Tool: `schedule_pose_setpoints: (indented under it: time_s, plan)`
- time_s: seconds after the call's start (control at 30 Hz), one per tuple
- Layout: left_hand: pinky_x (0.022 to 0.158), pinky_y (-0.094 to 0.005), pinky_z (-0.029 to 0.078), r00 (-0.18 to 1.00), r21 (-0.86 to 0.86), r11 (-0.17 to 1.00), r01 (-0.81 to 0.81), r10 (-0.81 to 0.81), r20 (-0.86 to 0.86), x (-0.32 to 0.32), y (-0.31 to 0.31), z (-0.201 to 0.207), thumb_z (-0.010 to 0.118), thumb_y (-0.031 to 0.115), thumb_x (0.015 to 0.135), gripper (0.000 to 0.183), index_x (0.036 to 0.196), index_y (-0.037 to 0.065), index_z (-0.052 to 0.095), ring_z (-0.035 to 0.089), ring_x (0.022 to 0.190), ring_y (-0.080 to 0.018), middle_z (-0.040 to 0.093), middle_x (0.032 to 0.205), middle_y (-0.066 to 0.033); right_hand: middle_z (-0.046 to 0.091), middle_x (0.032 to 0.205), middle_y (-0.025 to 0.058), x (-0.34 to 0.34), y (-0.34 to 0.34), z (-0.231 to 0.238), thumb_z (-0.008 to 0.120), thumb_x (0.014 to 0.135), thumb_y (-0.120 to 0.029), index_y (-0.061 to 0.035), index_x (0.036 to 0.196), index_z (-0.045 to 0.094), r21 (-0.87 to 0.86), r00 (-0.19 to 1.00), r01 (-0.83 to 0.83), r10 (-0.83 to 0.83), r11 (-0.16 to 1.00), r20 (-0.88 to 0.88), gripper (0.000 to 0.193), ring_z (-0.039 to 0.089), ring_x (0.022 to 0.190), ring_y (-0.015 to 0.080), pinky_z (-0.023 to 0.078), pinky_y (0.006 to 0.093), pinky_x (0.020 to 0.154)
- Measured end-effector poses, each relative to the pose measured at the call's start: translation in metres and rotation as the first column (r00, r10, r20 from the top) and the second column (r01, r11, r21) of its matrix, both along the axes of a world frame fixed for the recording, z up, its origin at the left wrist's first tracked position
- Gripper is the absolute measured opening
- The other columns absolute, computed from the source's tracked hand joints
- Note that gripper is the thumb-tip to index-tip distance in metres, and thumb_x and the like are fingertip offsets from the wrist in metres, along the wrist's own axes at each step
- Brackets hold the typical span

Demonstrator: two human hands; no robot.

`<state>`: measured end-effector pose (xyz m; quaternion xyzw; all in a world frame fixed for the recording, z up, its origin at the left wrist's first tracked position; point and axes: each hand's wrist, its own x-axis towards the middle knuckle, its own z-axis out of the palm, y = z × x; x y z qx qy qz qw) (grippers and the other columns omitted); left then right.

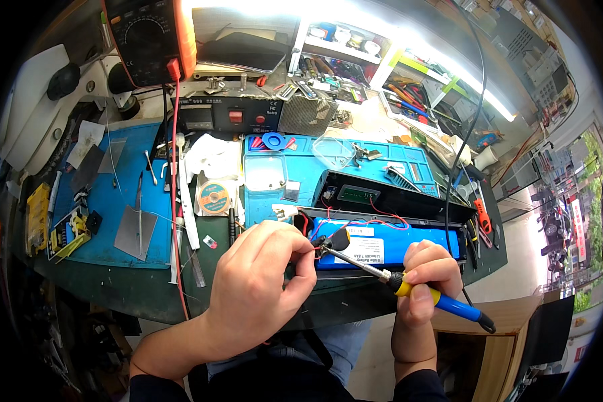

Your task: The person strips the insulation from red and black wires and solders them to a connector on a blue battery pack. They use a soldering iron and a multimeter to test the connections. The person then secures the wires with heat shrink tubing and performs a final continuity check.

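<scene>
Mid-frame, our left fingers (300,287) pinch thin wire (317,248), our right fingers (427,271) grip a soldering iron (400,284); beyond lies a smooth, boxy battery (396,245).

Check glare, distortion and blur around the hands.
Head view: the light strip is blown out to white toward upper right; fisheye bows the workbench's front edge, and the picture's rim falls to black; left hand, right hand and soldering iron show no obvious motion blur; fine detail at the tip is too small to judge.
</scene>
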<state>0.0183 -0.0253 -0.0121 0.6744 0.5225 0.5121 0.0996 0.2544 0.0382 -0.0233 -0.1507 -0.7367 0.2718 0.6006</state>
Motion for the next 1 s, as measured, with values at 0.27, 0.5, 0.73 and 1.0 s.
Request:
schedule_pose_setpoints:
  time_s: [0.27, 0.5, 0.73, 1.0]
  plan:
    - [0.061, -0.0325, 0.053, 1.000, 0.033, 0.999, 0.003, -0.002, -0.016, 0.0001, 0.0005, -0.0005, 0.076, -0.009, 0.079, 0.022, 0.093, 0.002, 0.064, 0.065, 0.073, -0.0224, 0.069, 0.092, -0.0103, 0.062, 0.075, 0.0076, -0.0003, -0.0001, 0.0005, 0.068, 0.084, -0.014, -0.0025, 0.092, 0.064, -0.001, 1.000, 0.001, -0.001, 1.000, -0.004, 0.014, 0.050, 0.055, 0.0106, 0.038, 0.0249, 0.053]
    - [0.061, -0.0327, 0.054, 1.000, 0.031, 1.000, 0.003, -0.003, -0.012, 0.0000, 0.0004, -0.0004, 0.076, -0.008, 0.079, 0.021, 0.093, 0.002, 0.064, 0.066, 0.074, -0.0228, 0.069, 0.092, -0.0108, 0.064, 0.077, 0.0084, -0.0003, 0.0002, -0.0015, 0.068, 0.083, -0.013, -0.0020, 0.092, 0.064, -0.014, 1.000, 0.001, -0.001, 1.000, -0.023, 0.015, 0.050, 0.055, 0.0103, 0.039, 0.0244, 0.053]
    - [0.062, -0.0329, 0.054, 1.000, 0.037, 0.999, 0.000, 0.000, -0.019, 0.0005, 0.0002, -0.0003, 0.076, -0.008, 0.079, 0.021, 0.093, 0.002, 0.063, 0.066, 0.074, -0.0231, 0.069, 0.092, -0.0109, 0.064, 0.077, 0.0085, -0.0001, -0.0010, -0.0015, 0.068, 0.083, -0.013, -0.0020, 0.092, 0.064, -0.025, 1.000, 0.006, -0.007, 1.000, -0.031, 0.015, 0.050, 0.056, 0.0102, 0.040, 0.0246, 0.053]
    - [0.063, -0.0334, 0.053, 1.000, 0.037, 0.999, 0.001, 0.000, -0.022, 0.0004, -0.0001, -0.0007, 0.076, -0.008, 0.079, 0.021, 0.094, 0.002, 0.064, 0.066, 0.074, -0.0237, 0.068, 0.092, -0.0109, 0.064, 0.077, 0.0085, -0.0009, -0.0018, 0.0001, 0.068, 0.084, -0.014, -0.0025, 0.093, 0.064, -0.042, 1.000, 0.003, -0.005, 0.999, -0.030, 0.015, 0.050, 0.056, 0.0102, 0.040, 0.0245, 0.054]
